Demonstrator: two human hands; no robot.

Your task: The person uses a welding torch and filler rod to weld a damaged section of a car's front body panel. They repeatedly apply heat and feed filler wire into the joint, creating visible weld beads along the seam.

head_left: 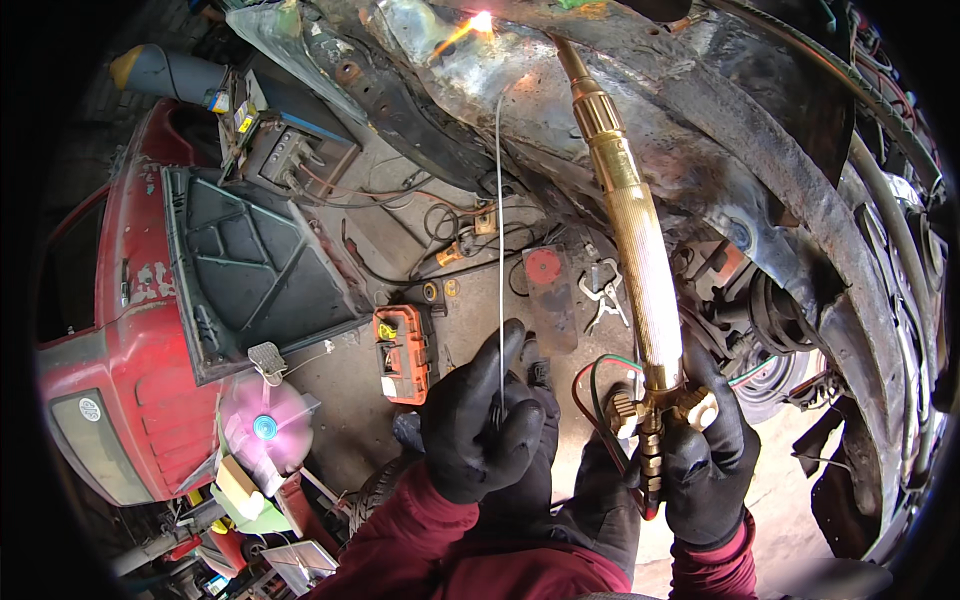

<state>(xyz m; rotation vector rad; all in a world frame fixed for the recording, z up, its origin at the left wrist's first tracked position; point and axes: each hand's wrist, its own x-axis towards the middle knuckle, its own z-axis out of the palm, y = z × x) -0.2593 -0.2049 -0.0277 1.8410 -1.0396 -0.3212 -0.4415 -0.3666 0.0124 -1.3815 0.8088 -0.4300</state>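
Note:
My left hand, in a black glove, pinches a thin filler rod that points up, its far end close to the scorched sheet metal of a vehicle body. My right hand, also gloved, grips a brass welding torch near its valve knobs. Red and green hoses run by the torch's lower end. At the top edge a bright orange glow burns on the metal, left of the torch's neck. The very tip of the torch cannot be made out.
Left stands a red vehicle body with a dark panel leaning on it. A spinning fan, an orange toolbox, locking pliers and cables lie about the floor. Bare body metal and wiring curve along the right.

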